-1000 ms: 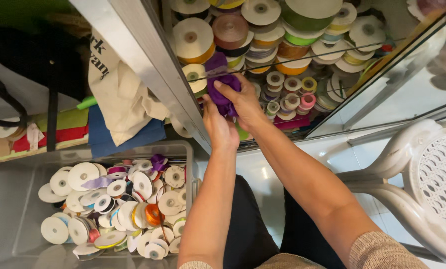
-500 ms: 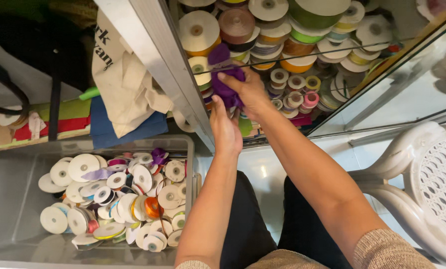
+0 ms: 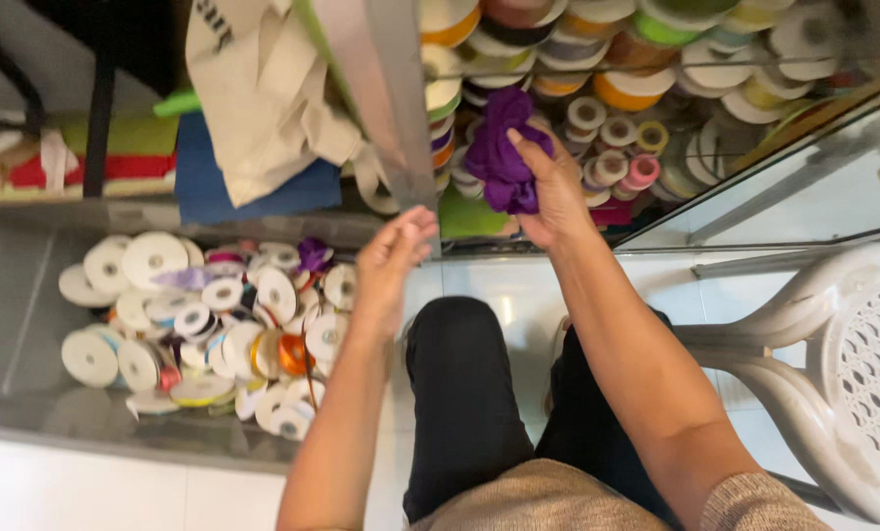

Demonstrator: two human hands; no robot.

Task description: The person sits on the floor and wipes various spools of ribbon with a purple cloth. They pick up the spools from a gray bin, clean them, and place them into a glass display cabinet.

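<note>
The clear plastic bin of ribbon spools [image 3: 27, 324] sits at my left as before. My left hand [image 3: 389, 264] has let go and dropped back from the shelf, fingers loose and empty. My right hand [image 3: 556, 195] still clutches the crumpled purple ribbon bundle [image 3: 504, 149] against the shelved spools [image 3: 617, 93].

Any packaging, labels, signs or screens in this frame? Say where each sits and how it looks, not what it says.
Cream cloth tote bag: hangs upper left beside the grey cabinet post, soft and creased, dark print at its top edge.
Ribbon spools: round white paper faces, no printing legible.
Signs or screens: none.
</note>
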